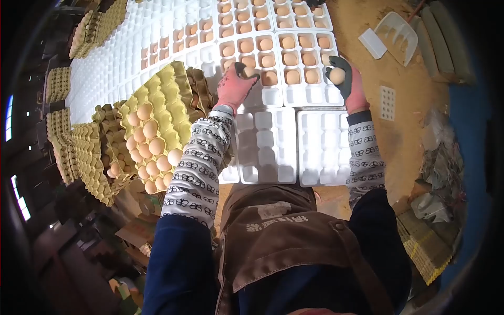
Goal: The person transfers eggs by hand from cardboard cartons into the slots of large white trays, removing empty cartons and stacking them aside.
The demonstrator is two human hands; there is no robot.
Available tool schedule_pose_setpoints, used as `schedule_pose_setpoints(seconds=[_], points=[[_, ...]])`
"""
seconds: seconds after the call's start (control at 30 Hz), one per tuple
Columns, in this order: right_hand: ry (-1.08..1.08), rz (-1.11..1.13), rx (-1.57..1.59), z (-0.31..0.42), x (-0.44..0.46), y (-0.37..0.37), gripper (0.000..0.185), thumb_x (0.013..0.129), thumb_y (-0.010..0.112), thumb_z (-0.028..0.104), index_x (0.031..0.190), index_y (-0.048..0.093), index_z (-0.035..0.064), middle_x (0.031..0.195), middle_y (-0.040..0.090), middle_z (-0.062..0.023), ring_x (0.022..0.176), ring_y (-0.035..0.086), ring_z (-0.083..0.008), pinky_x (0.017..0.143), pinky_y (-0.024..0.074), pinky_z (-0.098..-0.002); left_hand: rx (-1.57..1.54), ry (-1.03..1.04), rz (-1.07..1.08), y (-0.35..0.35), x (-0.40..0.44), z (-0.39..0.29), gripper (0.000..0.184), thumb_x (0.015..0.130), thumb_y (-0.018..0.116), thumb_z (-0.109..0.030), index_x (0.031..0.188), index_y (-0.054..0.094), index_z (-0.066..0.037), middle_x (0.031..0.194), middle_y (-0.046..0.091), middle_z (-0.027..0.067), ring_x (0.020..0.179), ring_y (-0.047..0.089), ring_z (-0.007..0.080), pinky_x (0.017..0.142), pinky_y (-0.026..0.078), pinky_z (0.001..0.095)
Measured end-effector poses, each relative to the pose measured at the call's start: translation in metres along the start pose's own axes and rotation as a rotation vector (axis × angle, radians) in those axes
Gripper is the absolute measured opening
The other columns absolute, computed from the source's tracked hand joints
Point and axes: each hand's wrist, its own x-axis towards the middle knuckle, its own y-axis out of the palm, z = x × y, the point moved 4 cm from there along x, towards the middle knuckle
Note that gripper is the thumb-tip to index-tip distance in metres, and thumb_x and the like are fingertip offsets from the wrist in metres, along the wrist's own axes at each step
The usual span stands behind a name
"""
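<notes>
Across the upper middle, our left hand (pixel 237 86) and right hand (pixel 354 85) each grip an egg (pixel 337 76) by part-filled white trays (pixel 315 96), more eggs (pixel 150 129) remaining on cardboard (pixel 171 90) at left.

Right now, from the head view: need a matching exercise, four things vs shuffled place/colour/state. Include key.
Things:
1. Right hand
2. Yellow tray by the left sleeve
3. Scoop
4. Apron

Matches:
A. Brown
B. Eggs in some cells, others bare
C. Holding one egg
D. White, on the floor

Pairs: 1-C, 2-B, 3-D, 4-A
</notes>
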Motion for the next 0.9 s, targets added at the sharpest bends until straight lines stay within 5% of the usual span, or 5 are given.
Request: schedule_pose_setpoints(seconds=[0.2, 0.37, 0.63, 0.73, 0.9], points=[[-0.668, 0.091, -1.184, -0.021, -0.015, 0.013, 0.046, 0.082, 0.068, 0.02, 0.125, 0.055, 0.0087, 0.132, 0.051, -0.0165, 0.124, 0.046, -0.035, 0.102, 0.0411, -0.0431, 0.122, -0.008, -0.252, -0.01, -0.006, -0.002, 0.048, 0.083, 0.068, -0.033, 0.118, 0.054, -0.005, 0.122, 0.054, 0.0151, 0.105, 0.06, 0.0346, 0.087, 0.049, 0.0454], [-0.257, -0.187, -0.835, -0.001, -0.069, -0.023, 0.063, 0.084, 0.07, 0.026, 0.136, 0.044, 0.0045, 0.136, 0.046, -0.0243, 0.125, 0.043, -0.0418, 0.104, 0.0373, -0.0495, 0.256, 0.139, -0.289, 0.001, 0.011, 0.025, 0.03, 0.085, 0.059, -0.014, 0.112, 0.057, -0.001, 0.12, 0.05, 0.0237, 0.115, 0.047, 0.0412, 0.098, 0.04, 0.0462], [0.041, -0.013, -1.698, -0.062, -0.165, 0.012, 0.113, 0.074, 0.069, 0.063, 0.148, 0.016, -0.0046, 0.149, 0.024, -0.0321, 0.131, 0.032, -0.0538, 0.098, 0.0335, -0.0675, -0.565, 0.255, -0.257, -0.083, -0.02, -0.061, 0.028, 0.088, 0.059, -0.017, 0.112, 0.061, -0.003, 0.115, 0.058, 0.0148, 0.112, 0.054, 0.0316, 0.098, 0.041, 0.0356], [0.052, 0.016, -1.719, -0.055, -0.154, 0.022, 0.115, 0.074, 0.068, 0.064, 0.149, 0.014, -0.0036, 0.151, 0.019, -0.0316, 0.134, 0.027, -0.0541, 0.096, 0.0343, -0.0685, -0.499, 0.649, -0.25, -0.17, -0.074, -0.083, 0.028, 0.088, 0.061, -0.005, 0.115, 0.061, -0.001, 0.111, 0.06, 0.0086, 0.106, 0.057, 0.0176, 0.093, 0.043, 0.0276], [-0.237, -0.085, -1.416, -0.011, -0.148, 0.037, 0.091, 0.078, 0.075, 0.037, 0.146, 0.027, -0.0002, 0.147, 0.031, -0.0269, 0.131, 0.038, -0.0423, 0.096, 0.0404, -0.0581, -0.218, 0.431, -0.275, -0.283, -0.159, 0.0, 0.032, 0.085, 0.066, -0.007, 0.116, 0.06, 0.001, 0.109, 0.064, 0.008, 0.101, 0.062, 0.0188, 0.092, 0.047, 0.029]])
